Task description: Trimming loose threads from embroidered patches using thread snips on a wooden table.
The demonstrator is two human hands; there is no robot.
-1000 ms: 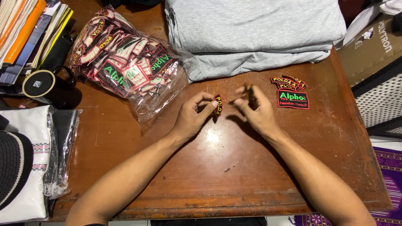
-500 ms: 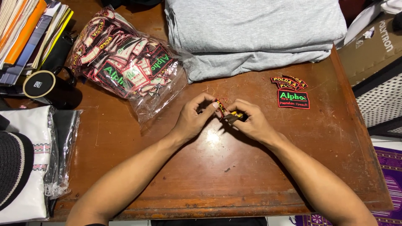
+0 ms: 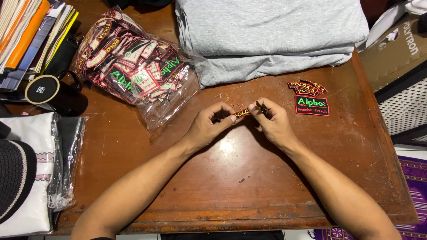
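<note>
Worn wooden table [image 3: 249, 186], bag of patches [image 3: 133, 71], folded grey cloth [image 3: 271, 40], loose patches [image 3: 311, 100]

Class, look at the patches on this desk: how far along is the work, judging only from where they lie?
Done: a few patches lie loose on the table, right of the hands. In hand: the left hand and right hand together pinch one small patch; the right also grips a small dark tool. Left: the clear bag is full of patches.

Single head-worn view, steeply downward and close over the wooden table [image 3: 275, 186], forearms entering from below.
</note>
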